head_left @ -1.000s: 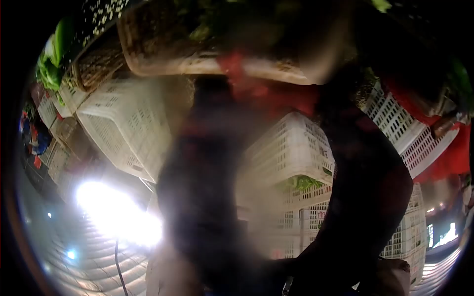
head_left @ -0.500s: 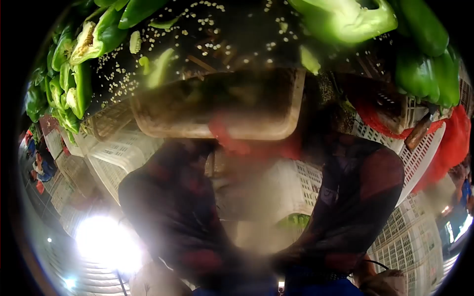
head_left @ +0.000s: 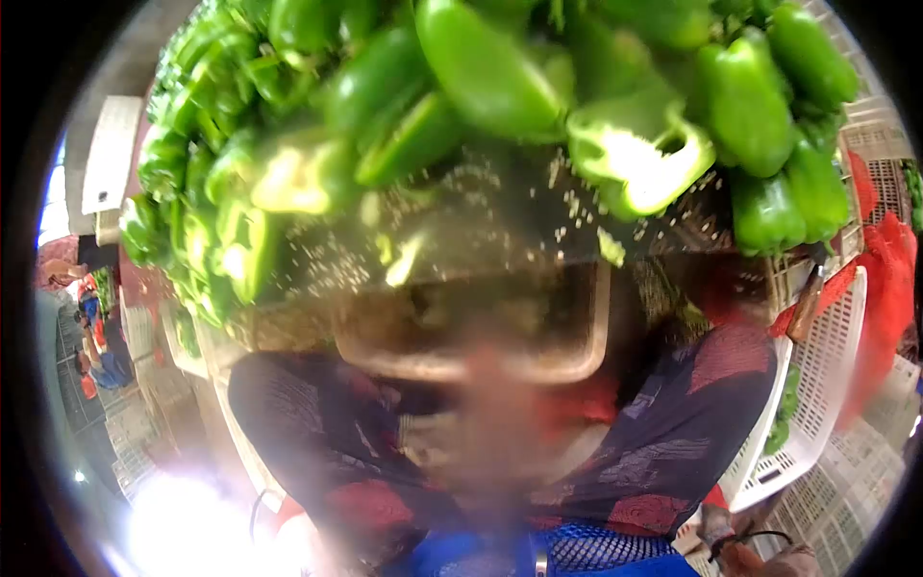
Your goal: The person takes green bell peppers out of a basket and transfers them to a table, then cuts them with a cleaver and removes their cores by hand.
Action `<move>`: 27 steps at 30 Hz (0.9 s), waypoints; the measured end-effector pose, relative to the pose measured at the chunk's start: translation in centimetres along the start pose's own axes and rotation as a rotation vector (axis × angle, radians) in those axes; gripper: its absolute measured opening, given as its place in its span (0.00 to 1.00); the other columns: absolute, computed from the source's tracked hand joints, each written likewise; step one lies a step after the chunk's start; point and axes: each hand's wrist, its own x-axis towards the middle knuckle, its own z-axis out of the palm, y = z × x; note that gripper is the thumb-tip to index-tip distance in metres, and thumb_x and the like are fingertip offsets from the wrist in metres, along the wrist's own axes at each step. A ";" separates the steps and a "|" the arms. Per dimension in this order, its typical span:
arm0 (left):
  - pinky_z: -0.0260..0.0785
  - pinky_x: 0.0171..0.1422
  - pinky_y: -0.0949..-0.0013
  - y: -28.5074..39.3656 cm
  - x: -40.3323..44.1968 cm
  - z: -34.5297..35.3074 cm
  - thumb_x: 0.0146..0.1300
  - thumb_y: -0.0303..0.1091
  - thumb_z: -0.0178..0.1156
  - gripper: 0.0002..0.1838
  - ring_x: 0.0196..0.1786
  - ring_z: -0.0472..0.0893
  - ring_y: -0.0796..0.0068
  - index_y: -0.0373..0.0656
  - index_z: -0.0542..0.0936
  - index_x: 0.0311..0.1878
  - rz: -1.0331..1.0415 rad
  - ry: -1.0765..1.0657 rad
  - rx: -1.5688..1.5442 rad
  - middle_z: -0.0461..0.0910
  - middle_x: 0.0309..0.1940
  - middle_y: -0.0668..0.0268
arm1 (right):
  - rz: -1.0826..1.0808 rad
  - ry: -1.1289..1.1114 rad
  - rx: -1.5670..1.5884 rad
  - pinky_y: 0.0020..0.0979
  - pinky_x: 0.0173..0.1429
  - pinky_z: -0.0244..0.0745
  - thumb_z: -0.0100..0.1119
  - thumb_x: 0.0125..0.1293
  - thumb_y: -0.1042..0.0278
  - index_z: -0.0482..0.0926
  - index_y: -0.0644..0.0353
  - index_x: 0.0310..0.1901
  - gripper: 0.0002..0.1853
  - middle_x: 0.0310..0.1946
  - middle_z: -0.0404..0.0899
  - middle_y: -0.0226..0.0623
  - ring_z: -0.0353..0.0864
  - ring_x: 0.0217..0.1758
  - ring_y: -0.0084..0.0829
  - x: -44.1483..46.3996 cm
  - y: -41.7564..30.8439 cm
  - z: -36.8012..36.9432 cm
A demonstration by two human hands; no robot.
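I cannot make out either of my hands. Green bell peppers (head_left: pixel 745 106) are heaped along the top of the view. A cut-open pepper (head_left: pixel 639 154) shows its pale inside, near scattered seeds on the dark work surface (head_left: pixel 500 212). At the left lie more cut peppers (head_left: pixel 245 250). Between that surface and my knees is a pale-rimmed tray (head_left: pixel 601 327), its contents dim and blurred. A knife with a wooden handle (head_left: pixel 806 306) lies at the right by a white crate. A brownish shape (head_left: pixel 740 553) at the lower right is too unclear to name.
The white slotted crate (head_left: pixel 817 385) at my right has green peppers inside. Red netting (head_left: pixel 883 288) hangs beside it. More pale crates stand on the floor at both sides. Other people (head_left: pixel 101 346) are at the far left. A bright glare and a central smear blur the lower view.
The view has tilted up and shifted, so more of the pepper heap shows and the tray sits lower. Peppers in the right crate have come into sight. No object has visibly been picked up.
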 end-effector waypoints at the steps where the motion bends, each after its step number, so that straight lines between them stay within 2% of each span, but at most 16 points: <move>1: 0.69 0.36 0.68 0.3 0.8 -0.4 0.66 0.39 0.56 0.10 0.33 0.76 0.71 0.43 0.79 0.40 0.026 0.013 -0.033 0.77 0.35 0.64 | -0.001 0.015 0.001 0.42 0.51 0.79 0.57 0.62 0.53 0.86 0.54 0.45 0.17 0.42 0.86 0.43 0.85 0.46 0.45 0.4 0.4 -0.1; 6: 0.68 0.35 0.69 1.5 3.8 -2.7 0.67 0.40 0.55 0.11 0.32 0.75 0.72 0.42 0.78 0.39 0.204 0.068 -0.237 0.77 0.34 0.65 | 0.033 0.076 -0.020 0.42 0.51 0.79 0.57 0.62 0.53 0.86 0.54 0.44 0.17 0.42 0.86 0.43 0.85 0.45 0.45 -0.9 5.3 0.2; 10: 0.67 0.33 0.69 2.1 5.8 -6.4 0.67 0.40 0.54 0.11 0.30 0.75 0.73 0.42 0.78 0.38 0.375 0.080 -0.441 0.76 0.33 0.66 | 0.081 0.041 -0.149 0.42 0.50 0.79 0.57 0.62 0.54 0.86 0.54 0.44 0.17 0.41 0.86 0.43 0.85 0.45 0.45 -10.0 15.6 2.5; 13: 0.67 0.32 0.70 2.5 6.5 -9.7 0.67 0.40 0.54 0.12 0.30 0.74 0.74 0.41 0.78 0.37 0.515 0.092 -0.595 0.76 0.32 0.66 | -0.039 0.049 -0.349 0.42 0.50 0.79 0.57 0.62 0.54 0.86 0.54 0.44 0.17 0.41 0.86 0.43 0.85 0.45 0.45 -16.6 24.4 6.6; 14: 0.67 0.32 0.70 2.6 6.3 -10.9 0.67 0.40 0.54 0.12 0.29 0.74 0.74 0.41 0.78 0.36 0.562 0.093 -0.630 0.75 0.32 0.66 | -0.096 0.119 -0.398 0.42 0.50 0.79 0.57 0.62 0.54 0.87 0.54 0.44 0.17 0.41 0.86 0.43 0.85 0.45 0.45 -18.8 21.1 5.0; 15: 0.66 0.32 0.70 2.9 6.2 -12.3 0.68 0.40 0.54 0.12 0.29 0.74 0.75 0.41 0.78 0.36 0.623 0.098 -0.673 0.75 0.32 0.67 | -0.110 0.351 -0.369 0.44 0.45 0.80 0.58 0.60 0.57 0.88 0.52 0.38 0.13 0.35 0.86 0.42 0.86 0.39 0.44 -19.8 16.4 2.0; 16: 0.66 0.31 0.71 3.4 6.3 -13.1 0.68 0.40 0.54 0.12 0.29 0.74 0.75 0.41 0.78 0.36 0.666 0.085 -0.711 0.75 0.31 0.67 | 0.010 0.114 -0.450 0.42 0.44 0.81 0.59 0.60 0.57 0.87 0.53 0.38 0.13 0.34 0.86 0.44 0.86 0.38 0.42 -21.3 7.2 -4.8; 18: 0.66 0.31 0.71 4.3 6.1 -15.2 0.68 0.41 0.53 0.13 0.28 0.73 0.76 0.41 0.77 0.35 0.763 0.064 -0.773 0.75 0.31 0.67 | -0.197 0.550 -0.053 0.42 0.43 0.80 0.59 0.63 0.57 0.85 0.59 0.45 0.16 0.31 0.84 0.48 0.86 0.36 0.45 -20.5 -2.1 -12.7; 21: 0.65 0.29 0.71 6.3 5.0 -17.3 0.68 0.41 0.53 0.13 0.27 0.73 0.76 0.41 0.77 0.34 0.931 0.057 -0.804 0.74 0.30 0.67 | -0.451 1.070 -0.105 0.39 0.58 0.74 0.53 0.70 0.60 0.78 0.63 0.56 0.19 0.50 0.81 0.50 0.82 0.50 0.45 -17.4 -10.0 -20.6; 22: 0.65 0.30 0.72 8.0 3.5 -16.9 0.69 0.42 0.52 0.14 0.27 0.73 0.77 0.42 0.76 0.34 1.056 0.146 -0.772 0.73 0.29 0.68 | -0.380 0.968 0.170 0.40 0.57 0.74 0.54 0.70 0.57 0.78 0.62 0.56 0.20 0.49 0.81 0.49 0.81 0.50 0.45 -16.6 -12.8 -23.0; 23: 0.65 0.32 0.73 9.6 2.1 -16.5 0.71 0.41 0.49 0.14 0.27 0.72 0.77 0.42 0.75 0.34 1.030 0.149 -0.808 0.72 0.29 0.69 | -0.357 0.989 0.170 0.41 0.57 0.74 0.54 0.70 0.53 0.78 0.62 0.55 0.22 0.48 0.81 0.50 0.81 0.51 0.46 -14.4 -14.2 -24.6; 24: 0.65 0.33 0.73 11.0 0.7 -15.9 0.71 0.41 0.48 0.15 0.27 0.72 0.76 0.41 0.75 0.34 1.048 0.174 -0.746 0.72 0.29 0.69 | -0.408 1.175 -0.037 0.41 0.58 0.74 0.54 0.69 0.52 0.78 0.64 0.54 0.23 0.48 0.81 0.51 0.81 0.52 0.47 -8.6 -13.2 -24.8; 26: 0.66 0.34 0.73 13.1 -1.0 -14.7 0.73 0.41 0.46 0.17 0.27 0.73 0.76 0.40 0.75 0.34 1.078 0.229 -0.624 0.72 0.29 0.69 | -0.367 1.359 -0.123 0.42 0.56 0.76 0.54 0.68 0.53 0.79 0.66 0.51 0.22 0.46 0.82 0.54 0.82 0.51 0.49 -4.4 -14.2 -26.3; 27: 0.67 0.32 0.73 13.4 -1.0 -14.6 0.69 0.32 0.52 0.08 0.26 0.72 0.76 0.39 0.76 0.35 1.182 0.141 -0.582 0.73 0.29 0.69 | -0.281 1.363 0.007 0.43 0.55 0.77 0.53 0.67 0.55 0.79 0.67 0.50 0.21 0.44 0.82 0.55 0.83 0.50 0.50 -4.9 -16.8 -27.7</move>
